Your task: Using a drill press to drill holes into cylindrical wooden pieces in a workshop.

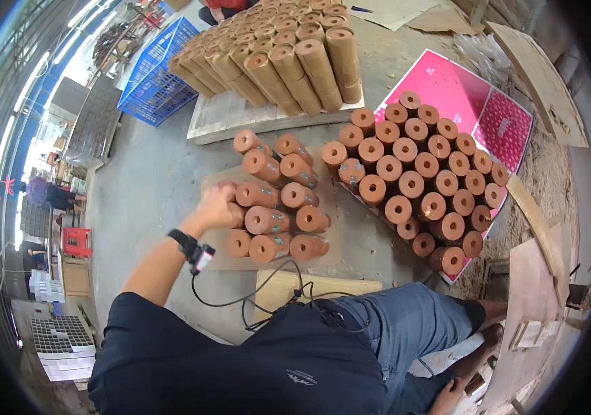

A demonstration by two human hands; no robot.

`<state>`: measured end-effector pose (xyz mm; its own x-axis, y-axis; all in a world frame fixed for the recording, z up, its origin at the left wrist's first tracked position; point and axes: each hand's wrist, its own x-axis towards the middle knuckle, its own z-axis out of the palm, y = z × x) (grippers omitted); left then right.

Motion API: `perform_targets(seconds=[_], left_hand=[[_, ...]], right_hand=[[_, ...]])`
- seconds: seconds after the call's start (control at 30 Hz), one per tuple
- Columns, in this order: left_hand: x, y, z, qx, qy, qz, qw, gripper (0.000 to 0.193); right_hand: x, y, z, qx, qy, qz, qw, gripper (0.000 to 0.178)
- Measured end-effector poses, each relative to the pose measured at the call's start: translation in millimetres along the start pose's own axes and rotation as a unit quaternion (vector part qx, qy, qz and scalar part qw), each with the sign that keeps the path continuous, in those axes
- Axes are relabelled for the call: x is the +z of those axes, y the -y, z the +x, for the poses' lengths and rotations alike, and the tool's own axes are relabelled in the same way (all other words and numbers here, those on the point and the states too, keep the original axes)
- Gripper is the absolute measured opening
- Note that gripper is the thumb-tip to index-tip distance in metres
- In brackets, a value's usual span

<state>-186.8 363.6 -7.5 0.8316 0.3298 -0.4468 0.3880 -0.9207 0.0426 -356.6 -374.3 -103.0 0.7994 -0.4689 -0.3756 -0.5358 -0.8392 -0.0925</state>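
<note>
My left hand (218, 206) reaches over the left side of a small group of reddish-brown cylinders with centre holes. Its fingers are curled down around one brown cylinder (238, 217), mostly hidden beneath the hand. Beside it lie more cylinders in loose rows, such as one brown cylinder (266, 220) with greenish marks on its side. They rest on a thin brownish sheet (220, 257) on the floor. My right hand (449, 397) is low by my leg at the lower edge, partly cut off, and its grip is unclear. A black strap with a small device (195, 253) circles my left wrist.
Many brown cylinders (404, 149) stand close together on a pink sheet (440, 77) to the right. Paper-wrapped rolls (309, 69) fill a low pallet (205, 126) ahead. A blue crate (160, 72) sits far left. A cable (229, 304) loops before my body; boards (541, 90) lie right.
</note>
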Motion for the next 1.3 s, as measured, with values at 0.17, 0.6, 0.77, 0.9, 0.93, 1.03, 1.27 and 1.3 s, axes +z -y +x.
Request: perform_targets(seconds=[0.17, 0.6, 0.77, 0.9, 0.93, 1.03, 1.27, 1.3], left_hand=[[75.0, -28.2, -50.5, -0.043, -0.006, -0.028, 0.999, 0.074], [108.6, -24.7, -47.2, -0.099, -0.063, -0.123, 0.986, 0.099], [118.1, -15.6, -37.3, -0.084, -0.110, -0.113, 0.984, 0.102], [120.4, -8.8, -35.3, 0.007, -0.131, -0.160, 0.978, 0.098], [119.9, -9.0, -36.5, 0.003, -0.123, -0.125, 0.985, 0.097], [117.1, -11.6, -43.6, 0.023, -0.096, -0.078, 0.992, 0.096], [121.2, -9.7, -40.4, 0.021, -0.120, -0.105, 0.987, 0.083], [124.8, -7.4, -39.4, 0.031, -0.129, -0.123, 0.984, 0.081]], right_hand=[[-3.7, 1.5, -16.4, 0.000, -0.112, 0.001, 0.994, 0.030], [-0.8, -0.4, -20.4, 0.003, -0.135, 0.025, 0.990, 0.030], [26.2, -33.3, -7.6, 0.014, -0.128, 0.077, 0.989, 0.026], [41.8, -47.6, -5.0, 0.028, -0.129, 0.132, 0.983, 0.020], [43.7, -47.6, -5.7, 0.031, -0.152, 0.113, 0.981, 0.019], [44.0, -43.5, -8.1, 0.038, -0.175, 0.092, 0.979, 0.017], [46.7, -39.7, -7.9, 0.033, -0.225, 0.120, 0.966, 0.017], [47.9, -41.7, -8.3, 0.027, -0.213, 0.119, 0.969, 0.017]])
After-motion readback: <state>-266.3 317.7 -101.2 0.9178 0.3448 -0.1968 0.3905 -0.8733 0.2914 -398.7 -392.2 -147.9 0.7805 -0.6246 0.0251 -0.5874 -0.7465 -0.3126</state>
